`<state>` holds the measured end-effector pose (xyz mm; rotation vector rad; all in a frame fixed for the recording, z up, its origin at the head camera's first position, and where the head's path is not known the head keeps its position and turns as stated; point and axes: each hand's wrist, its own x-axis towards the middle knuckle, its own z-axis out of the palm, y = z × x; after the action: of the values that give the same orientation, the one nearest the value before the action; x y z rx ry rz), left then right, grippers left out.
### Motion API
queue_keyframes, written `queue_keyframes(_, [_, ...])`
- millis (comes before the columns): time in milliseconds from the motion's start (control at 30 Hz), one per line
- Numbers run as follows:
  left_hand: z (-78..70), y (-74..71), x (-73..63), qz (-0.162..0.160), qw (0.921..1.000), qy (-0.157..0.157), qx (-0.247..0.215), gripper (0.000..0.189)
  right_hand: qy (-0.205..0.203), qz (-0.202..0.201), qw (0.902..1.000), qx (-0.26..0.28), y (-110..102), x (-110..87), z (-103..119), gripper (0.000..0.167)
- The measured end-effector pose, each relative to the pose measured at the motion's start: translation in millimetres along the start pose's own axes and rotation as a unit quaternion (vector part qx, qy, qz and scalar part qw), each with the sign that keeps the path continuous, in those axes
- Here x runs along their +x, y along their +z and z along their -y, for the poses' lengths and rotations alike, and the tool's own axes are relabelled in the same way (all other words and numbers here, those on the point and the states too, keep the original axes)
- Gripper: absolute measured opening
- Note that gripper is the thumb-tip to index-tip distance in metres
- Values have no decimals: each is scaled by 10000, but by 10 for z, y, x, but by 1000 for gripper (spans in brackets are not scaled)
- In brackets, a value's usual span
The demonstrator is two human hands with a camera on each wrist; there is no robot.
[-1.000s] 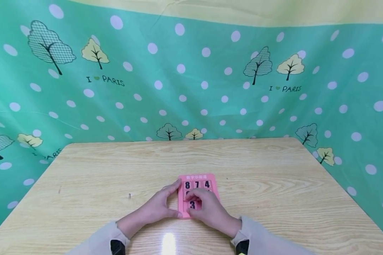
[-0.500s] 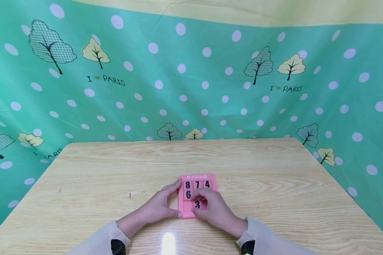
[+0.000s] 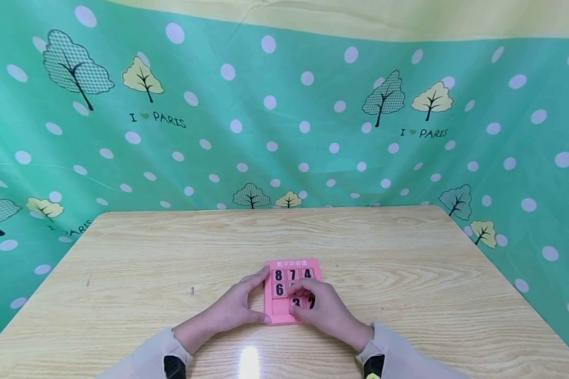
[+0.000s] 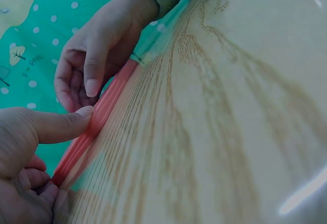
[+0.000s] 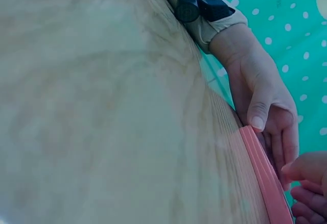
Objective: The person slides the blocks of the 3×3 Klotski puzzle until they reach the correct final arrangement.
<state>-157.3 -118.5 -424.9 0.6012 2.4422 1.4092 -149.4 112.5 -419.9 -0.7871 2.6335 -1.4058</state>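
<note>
A pink number sliding puzzle [image 3: 268, 300] lies on the table, its grid facing up. My left hand [image 3: 234, 305] grips its left side, fingers at the upper left edge and thumb at the lower left corner. Over the grid's lower right is my right hand [image 3: 324, 308], with curved forefinger and thumb at the number 3 tile [image 3: 296, 303]. Left of that tile the bottom row has a gap. Tiles 8, 7 and 4 form the top row, with the 6 tile [image 3: 279, 289] below the 8. Right-hand fingers cover other tiles; both wrist views show only the board's edge.
The puzzle rests on a wood-grain table [image 3: 147, 252]. Behind and beside it hangs a green dotted cloth [image 3: 303, 142] printed with trees. A bright light reflection [image 3: 249, 360] shows near the table's front.
My right hand has moved right, and the 3 tile has slid right along the bottom row, widening the gap at its left. The left hand keeps its hold on the board.
</note>
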Motion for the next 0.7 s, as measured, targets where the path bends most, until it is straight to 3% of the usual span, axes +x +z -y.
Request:
queue_keyframes(267, [16, 2, -1, 23, 10000, 32, -5, 100, 75, 56, 9991, 416, -36, 107, -68, 32])
queue_keyframes(700, [18, -4, 8, -3, 10000, -4, 65, 102, 336, 324, 9983, 347, -69, 222, -127, 34])
